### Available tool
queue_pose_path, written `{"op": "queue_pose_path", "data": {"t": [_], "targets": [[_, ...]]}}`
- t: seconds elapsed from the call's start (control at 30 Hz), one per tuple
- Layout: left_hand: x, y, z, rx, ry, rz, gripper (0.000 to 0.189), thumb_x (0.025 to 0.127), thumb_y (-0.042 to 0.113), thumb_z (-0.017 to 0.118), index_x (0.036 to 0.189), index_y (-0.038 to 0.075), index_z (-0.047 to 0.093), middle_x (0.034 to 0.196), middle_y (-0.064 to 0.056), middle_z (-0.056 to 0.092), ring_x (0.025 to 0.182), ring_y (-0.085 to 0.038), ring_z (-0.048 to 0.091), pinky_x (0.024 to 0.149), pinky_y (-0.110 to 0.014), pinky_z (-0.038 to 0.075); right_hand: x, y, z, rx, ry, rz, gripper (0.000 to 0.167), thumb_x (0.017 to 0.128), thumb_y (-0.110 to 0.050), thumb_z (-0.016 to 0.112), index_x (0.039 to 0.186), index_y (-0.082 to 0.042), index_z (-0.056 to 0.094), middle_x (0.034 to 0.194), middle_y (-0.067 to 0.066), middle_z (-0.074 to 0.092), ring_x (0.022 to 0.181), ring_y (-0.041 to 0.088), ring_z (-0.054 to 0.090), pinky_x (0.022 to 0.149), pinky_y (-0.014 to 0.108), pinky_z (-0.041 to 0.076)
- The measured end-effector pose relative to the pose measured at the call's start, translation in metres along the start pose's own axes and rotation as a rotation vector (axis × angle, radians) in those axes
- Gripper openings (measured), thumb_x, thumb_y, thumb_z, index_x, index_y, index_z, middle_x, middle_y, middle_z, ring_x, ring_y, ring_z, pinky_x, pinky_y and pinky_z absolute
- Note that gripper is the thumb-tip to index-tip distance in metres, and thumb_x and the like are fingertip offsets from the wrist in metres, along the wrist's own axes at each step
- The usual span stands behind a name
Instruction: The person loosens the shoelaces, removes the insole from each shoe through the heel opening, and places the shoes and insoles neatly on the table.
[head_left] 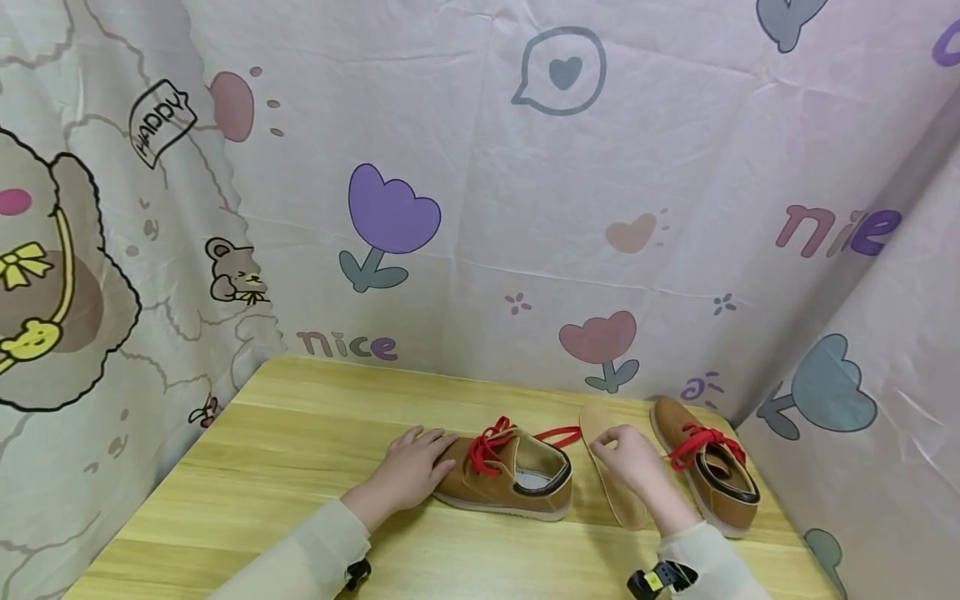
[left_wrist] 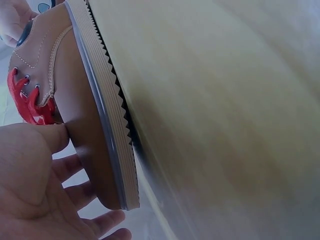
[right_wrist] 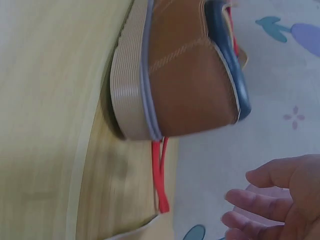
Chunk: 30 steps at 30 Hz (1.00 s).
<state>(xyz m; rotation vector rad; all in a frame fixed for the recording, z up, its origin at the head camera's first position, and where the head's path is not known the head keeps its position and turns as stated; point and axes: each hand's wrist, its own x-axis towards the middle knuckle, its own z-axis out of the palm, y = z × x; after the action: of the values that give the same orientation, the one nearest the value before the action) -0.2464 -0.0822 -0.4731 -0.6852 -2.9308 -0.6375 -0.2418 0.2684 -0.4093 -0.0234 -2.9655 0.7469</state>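
In the head view a brown shoe (head_left: 487, 492) with red laces (head_left: 491, 447) stands on the table, its toe pointing left. My left hand (head_left: 408, 471) rests on that toe; the left wrist view has its thumb on the upper and its fingers spread beside the toe. My right hand (head_left: 630, 454) hovers over a tan insole (head_left: 618, 500) lying right of the shoe. In the right wrist view its fingers (right_wrist: 255, 202) are loosely bent with nothing between them. Behind the shoe's heel, a red lace end reaches toward the insole. Part of the insole is hidden by the hand.
A second brown shoe (head_left: 731, 508) with red laces stands at the table's right end. The wooden table (head_left: 300, 442) ends at the back against a printed curtain (head_left: 480, 208), which also hangs along both sides.
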Motion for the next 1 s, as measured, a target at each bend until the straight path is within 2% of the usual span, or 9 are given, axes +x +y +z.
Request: {"op": "queue_pose_path", "data": {"t": [0.13, 0.33, 0.6, 0.73, 0.87, 1.0], "targets": [[-0.001, 0.001, 0.0, -0.006, -0.003, -0.004, 0.047, 0.103, 0.035, 0.055, 0.145, 0.013, 0.054, 0.147, -0.015, 0.051, 0.137, -0.049, 0.038, 0.109, -0.066, 0.029, -0.006, -0.007, 0.003, 0.018, 0.026, -0.033, 0.015, 0.092, -0.02, 0.067, 0.091, -0.008, 0.076, 0.096, 0.009, 0.071, 0.073, 0.018, 0.059, 0.066, 0.04, 0.05], [0.0, 0.001, -0.001, -0.007, -0.006, -0.009, 0.047, 0.104, 0.035, 0.055, 0.146, 0.013, 0.054, 0.148, -0.015, 0.051, 0.138, -0.048, 0.037, 0.11, -0.066, 0.028, -0.014, -0.015, 0.008, 0.033, 0.059, -0.09, 0.014, 0.092, -0.02, 0.069, 0.089, -0.007, 0.074, 0.106, 0.013, 0.068, 0.084, 0.023, 0.06, 0.073, 0.044, 0.051], [0.002, 0.001, 0.0, -0.003, -0.007, -0.008, 0.047, 0.104, 0.035, 0.055, 0.147, 0.015, 0.053, 0.149, -0.015, 0.05, 0.138, -0.048, 0.036, 0.11, -0.066, 0.028, -0.016, -0.017, 0.022, 0.05, 0.082, -0.173, 0.01, 0.091, -0.015, 0.071, 0.085, -0.009, 0.075, 0.101, 0.011, 0.068, 0.087, 0.028, 0.061, 0.077, 0.045, 0.051], [0.001, 0.001, 0.002, 0.031, -0.001, -0.019, 0.048, 0.104, 0.037, 0.054, 0.147, 0.016, 0.053, 0.149, -0.014, 0.049, 0.139, -0.048, 0.036, 0.11, -0.065, 0.028, -0.019, -0.017, 0.026, 0.076, 0.072, -0.184, 0.012, 0.093, -0.017, 0.07, 0.084, -0.011, 0.075, 0.104, 0.01, 0.068, 0.093, 0.028, 0.063, 0.083, 0.048, 0.052], [0.0, 0.003, 0.002, 0.085, 0.011, -0.054, 0.049, 0.103, 0.042, 0.052, 0.146, 0.018, 0.054, 0.148, -0.014, 0.05, 0.138, -0.048, 0.036, 0.11, -0.065, 0.029, -0.021, -0.018, 0.028, 0.091, 0.043, -0.187, 0.014, 0.095, -0.018, 0.07, 0.082, -0.013, 0.074, 0.106, 0.01, 0.068, 0.101, 0.029, 0.063, 0.087, 0.05, 0.051], [-0.001, 0.006, 0.0, 0.112, 0.016, -0.103, 0.051, 0.102, 0.045, 0.053, 0.145, 0.018, 0.055, 0.146, -0.015, 0.052, 0.137, -0.05, 0.037, 0.108, -0.065, 0.031, -0.023, -0.019, 0.031, 0.096, 0.052, -0.206, 0.012, 0.094, -0.016, 0.071, 0.084, -0.012, 0.076, 0.104, 0.009, 0.069, 0.102, 0.029, 0.063, 0.09, 0.049, 0.051]]}}
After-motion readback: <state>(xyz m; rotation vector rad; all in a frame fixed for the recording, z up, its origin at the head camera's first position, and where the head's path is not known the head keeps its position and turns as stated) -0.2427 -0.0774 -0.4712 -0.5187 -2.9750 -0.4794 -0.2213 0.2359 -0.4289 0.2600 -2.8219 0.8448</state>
